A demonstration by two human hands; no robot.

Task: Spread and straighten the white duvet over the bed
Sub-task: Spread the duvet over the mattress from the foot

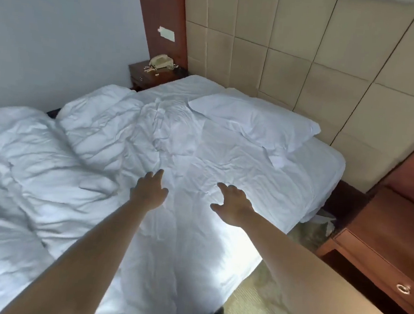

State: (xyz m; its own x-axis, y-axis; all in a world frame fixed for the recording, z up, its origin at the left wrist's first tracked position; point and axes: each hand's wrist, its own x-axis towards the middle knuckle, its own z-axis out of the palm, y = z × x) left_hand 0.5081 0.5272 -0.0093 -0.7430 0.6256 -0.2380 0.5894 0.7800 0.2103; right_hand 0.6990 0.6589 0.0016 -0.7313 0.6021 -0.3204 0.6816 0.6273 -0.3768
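There is only one view, from a wide-angle camera on the person's head, which looks forward and steeply down over both outstretched arms onto the bed (pixel 321 168). The camera stands at the long side of the bed, near its edge, and faces across the mattress toward the far wall (pixel 61 29), with the padded headboard (pixel 312 53) on the right of the picture. The wide lens bends the straight lines at the borders, and no second view shares the scene.
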